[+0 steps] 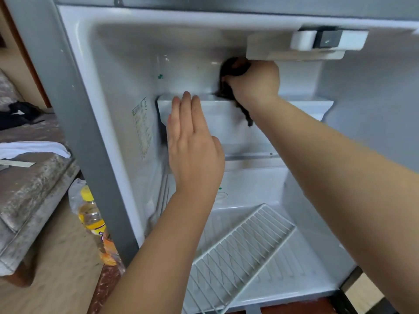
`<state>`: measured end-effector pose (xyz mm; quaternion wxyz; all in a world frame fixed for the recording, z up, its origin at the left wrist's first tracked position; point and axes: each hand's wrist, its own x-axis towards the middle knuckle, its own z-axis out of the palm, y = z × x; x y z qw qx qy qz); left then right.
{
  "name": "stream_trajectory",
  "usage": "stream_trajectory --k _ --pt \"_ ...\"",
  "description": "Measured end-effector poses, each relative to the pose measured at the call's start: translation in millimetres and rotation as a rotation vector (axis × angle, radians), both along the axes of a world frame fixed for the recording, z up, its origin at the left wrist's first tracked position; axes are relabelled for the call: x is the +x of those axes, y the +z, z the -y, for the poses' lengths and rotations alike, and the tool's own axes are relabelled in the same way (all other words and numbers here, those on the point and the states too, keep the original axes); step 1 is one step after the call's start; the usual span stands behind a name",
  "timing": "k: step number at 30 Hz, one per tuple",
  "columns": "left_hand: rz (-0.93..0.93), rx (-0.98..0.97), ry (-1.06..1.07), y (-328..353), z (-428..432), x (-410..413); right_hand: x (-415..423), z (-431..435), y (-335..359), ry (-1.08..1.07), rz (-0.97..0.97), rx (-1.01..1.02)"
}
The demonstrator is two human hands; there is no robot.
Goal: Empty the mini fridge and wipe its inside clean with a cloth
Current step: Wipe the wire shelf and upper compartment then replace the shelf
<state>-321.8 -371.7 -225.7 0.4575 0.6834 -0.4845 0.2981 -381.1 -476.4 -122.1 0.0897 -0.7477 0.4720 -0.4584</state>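
Fridge: the mini fridge [118, 64] stands open with no food in view inside; its white plastic lining looks rigid and smooth, probably slick when wet
Cloth: a dark cloth [233, 66] is bunched against the upper back wall, just under the thermostat housing [306, 44], with a loose tail hanging below the wrist
Right hand: the right hand [254, 82] has its fingers curled round the cloth and presses it to the wall
Left hand: the left hand [192, 150] is flat, fingers straight and together, in front of the white tray [226, 128]; whether it touches the tray cannot be told
How the cloth handles: soft, light and limp, so it likely works best wadded in the palm, as it is held; the hanging tail could catch on the tray's edge
Wire shelf: the wire shelf [238, 252] lies tilted on the fridge floor; it looks light and stiff, best lifted by its outer frame
Outside: a yellow-capped bottle [90, 216] stands on the floor beside the fridge's left side
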Motion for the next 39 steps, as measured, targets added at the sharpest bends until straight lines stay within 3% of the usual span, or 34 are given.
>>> stream_trajectory --k 8,11,15,24,28,35,39 --pt "-0.185 0.077 -0.081 -19 -54 -26 45 -28 -1 0.136 0.058 -0.054" --pt "-0.296 0.218 -0.221 -22 -81 -37 56 -37 0 0.200 -0.014 -0.099" --pt "-0.296 0.281 -0.384 -25 -115 -41 59 -42 2 0.223 -0.109 -0.126" --pt "-0.241 0.212 -0.334 -26 -141 -19 44 -57 4 0.433 -0.172 -0.118" --pt "-0.192 0.198 -0.339 -23 -143 -20 57 -64 11 0.356 -0.305 -0.192" --pt "-0.109 0.098 -0.296 -13 -162 -11 79 -60 8 0.187 -0.294 -0.247" --pt "-0.105 0.043 -0.224 -5 -170 -6 82 -63 3 0.099 -0.384 -0.336"
